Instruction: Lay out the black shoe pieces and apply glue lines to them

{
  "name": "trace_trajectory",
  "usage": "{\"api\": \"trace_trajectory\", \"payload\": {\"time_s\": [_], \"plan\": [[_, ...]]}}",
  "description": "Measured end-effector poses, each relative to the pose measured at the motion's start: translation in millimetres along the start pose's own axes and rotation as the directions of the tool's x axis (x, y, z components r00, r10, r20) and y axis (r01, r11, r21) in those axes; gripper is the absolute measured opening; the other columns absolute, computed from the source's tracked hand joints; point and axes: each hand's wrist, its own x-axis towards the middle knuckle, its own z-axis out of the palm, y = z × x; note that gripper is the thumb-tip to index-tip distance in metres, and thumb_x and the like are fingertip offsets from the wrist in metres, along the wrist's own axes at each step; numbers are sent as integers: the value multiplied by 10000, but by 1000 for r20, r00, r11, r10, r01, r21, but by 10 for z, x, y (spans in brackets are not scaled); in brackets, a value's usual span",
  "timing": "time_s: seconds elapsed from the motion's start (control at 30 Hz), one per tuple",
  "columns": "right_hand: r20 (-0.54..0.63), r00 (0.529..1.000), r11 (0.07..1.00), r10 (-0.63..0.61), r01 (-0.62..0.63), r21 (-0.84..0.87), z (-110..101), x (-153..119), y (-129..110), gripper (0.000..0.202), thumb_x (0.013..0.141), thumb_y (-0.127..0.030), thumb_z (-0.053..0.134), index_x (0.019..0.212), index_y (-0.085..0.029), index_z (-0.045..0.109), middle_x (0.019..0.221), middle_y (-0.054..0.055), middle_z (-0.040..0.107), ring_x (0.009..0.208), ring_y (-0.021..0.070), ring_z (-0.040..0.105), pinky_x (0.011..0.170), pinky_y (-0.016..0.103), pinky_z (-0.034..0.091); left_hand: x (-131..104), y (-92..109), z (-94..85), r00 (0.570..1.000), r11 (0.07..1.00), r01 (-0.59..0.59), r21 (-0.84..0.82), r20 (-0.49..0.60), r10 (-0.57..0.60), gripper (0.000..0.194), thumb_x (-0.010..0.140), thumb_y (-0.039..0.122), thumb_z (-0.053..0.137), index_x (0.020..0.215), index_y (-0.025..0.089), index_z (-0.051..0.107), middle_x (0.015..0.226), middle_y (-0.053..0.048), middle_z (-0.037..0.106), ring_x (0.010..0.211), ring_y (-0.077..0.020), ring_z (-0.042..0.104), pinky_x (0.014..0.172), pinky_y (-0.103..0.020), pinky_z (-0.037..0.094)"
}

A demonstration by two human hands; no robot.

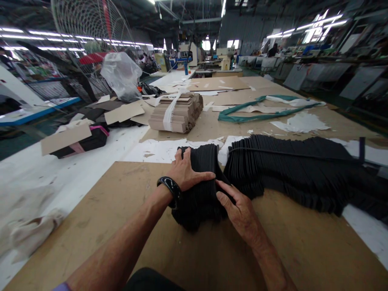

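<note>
A short stack of thin black pieces (203, 159), standing on edge and pressed together, is on the brown board in front of me. My left hand (185, 173), with a shiny black bangle at its wrist, spans this stack, fingers over the far left side and thumb at the right edge. At the stack's right end, my right hand (239, 207) has its thumb and fingers closed on an outermost black piece, which tilts away from the others. To the right lies a longer row of like black pieces (287, 165) with a black strip across its top. The pieces' exact kind cannot be made out.
Beyond the stack sits a tied bundle of brown card pieces (169, 119). A green strap loop (242, 117) and torn white paper (300, 122) lie at the back right. Wrapped black bundles (81, 143), a clear plastic bag (121, 74) and a large fan (91, 24) are at the left.
</note>
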Motion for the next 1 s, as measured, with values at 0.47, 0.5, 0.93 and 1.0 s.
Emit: {"api": "trace_trajectory", "payload": {"time_s": [0.47, 0.5, 0.93, 1.0], "plan": [[14, 1000, 1000, 19, -19, -2, 17, 5, 3, 443, 824, -444, 457, 1157, -176, 572, 1187, 85, 576, 1122, 231, 510, 979, 415, 378, -33, 8, -19, 1000, 1000, 27, -10, 10, -27, 1198, 451, 777, 552, 1370, 121, 151, 1426, -236, 101, 1301, -375, 171, 1039, -458, 238], [10, 1000, 1000, 11, -11, 0, 17, 6, 9, 426, 825, -432, 459, 1152, -184, 576, 1181, 82, 581, 1116, 233, 515, 974, 421, 381, -35, 6, -20, 999, 999, 30, -14, 12, -30, 1200, 448, 778, 553, 1371, 128, 148, 1428, -231, 95, 1303, -373, 170, 1038, -460, 239], [-7, 1000, 999, 26, -25, 32, 2, 20, 39, 378, 785, -416, 526, 1073, -189, 620, 1093, 76, 629, 1038, 228, 567, 913, 392, 442, -44, -15, 1, 1000, 999, 26, -34, -7, -26, 1208, 435, 781, 556, 1371, 133, 151, 1426, -229, 106, 1297, -382, 178, 1025, -468, 259], [-21, 1000, 1000, -20, 20, -15, -3, 20, 29, 376, 791, -402, 517, 1084, -183, 607, 1104, 75, 617, 1041, 218, 560, 908, 379, 444, -44, -19, 7, 1000, 999, 22, -37, -11, -23, 1214, 433, 785, 552, 1372, 127, 150, 1425, -231, 104, 1299, -379, 172, 1033, -459, 247]]}}
